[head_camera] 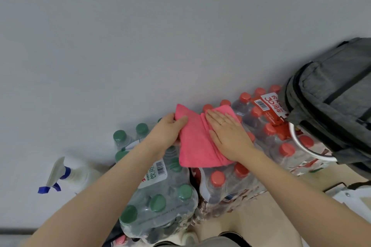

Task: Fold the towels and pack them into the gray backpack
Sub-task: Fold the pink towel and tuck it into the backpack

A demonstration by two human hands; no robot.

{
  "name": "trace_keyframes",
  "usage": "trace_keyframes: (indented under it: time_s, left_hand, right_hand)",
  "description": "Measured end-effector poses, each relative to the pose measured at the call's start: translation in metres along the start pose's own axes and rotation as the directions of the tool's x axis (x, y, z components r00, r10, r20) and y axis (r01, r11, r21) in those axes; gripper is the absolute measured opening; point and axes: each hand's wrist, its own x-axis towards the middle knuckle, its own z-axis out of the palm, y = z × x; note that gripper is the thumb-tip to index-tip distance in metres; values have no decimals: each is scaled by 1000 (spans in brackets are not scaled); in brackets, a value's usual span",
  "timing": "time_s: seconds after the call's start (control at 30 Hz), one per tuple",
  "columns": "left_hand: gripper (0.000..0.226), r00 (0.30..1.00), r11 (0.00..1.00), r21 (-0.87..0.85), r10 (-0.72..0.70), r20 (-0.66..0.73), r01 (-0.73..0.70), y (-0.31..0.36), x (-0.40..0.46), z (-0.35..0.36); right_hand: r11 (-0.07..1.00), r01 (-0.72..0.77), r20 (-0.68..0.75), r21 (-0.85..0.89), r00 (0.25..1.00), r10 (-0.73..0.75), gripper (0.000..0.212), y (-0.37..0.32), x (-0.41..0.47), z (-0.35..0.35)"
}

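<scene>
Centre of frame, atop shrink-wrapped bottle packs: pink towel [195, 142], partly folded, w/ a crease running top to bottom.

Left hand [169, 129]: at towel's upper-left corner, thumb on top and fingers curled under the edge, pinching it; that corner is lifted off the packs.

Right hand [227, 133]: flat, fingers straight & spread, pressing the towel's folded right half down; ring on one finger. Towel lies between the two hands, its lower edge free toward bottom centre.

Right edge of frame: gray backpack [331, 104], black zip lines and trim, resting on the red-cap pack, well apart from towel.

Centre-right: red-cap water bottles [217, 178], wrapped pack. Red label w/ barcode near backpack reads "30" plus Chinese characters, too small to read fully.

Lower centre-left: green-cap water bottles [158, 202], wrapped pack. White label w/ barcode shows "饮用" and part of "PURIF…".

Lower left: spray bottle [66, 174], white body, blue trigger & nozzle, no legible writing.

Upper frame: plain gray wall [140, 36].
</scene>
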Motion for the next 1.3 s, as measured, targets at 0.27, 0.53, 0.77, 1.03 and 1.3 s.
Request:
trace_keyframes:
  time_s: [0.27,0.53,0.77,1.03,1.3]
  left_hand:
    - [17,990,922,-367,-86,116,123,26,14,67]
    - [55,886,524,723,368,284,-450,4,16,85]
    - [128,898,372,837,339,281,-402,-14,22,96]
    - [138,930,288,885,129,343,-367,3,31,92]
    - [59,457,142,502,669,586,-853,65,28,152]
  right_hand:
    - [74,-197,168,978,942,291,26,14,7,-44]
    - [587,-304,175,750,948,267,37,42,-23,-50]
    - [991,-39,284,124,959,2,72,37,-38,-27]
    - [990,-127,342,61,934,99,59,37,-45,-37]
    - [953,-293,-356,-79,901,248,41,87,-115,-109]
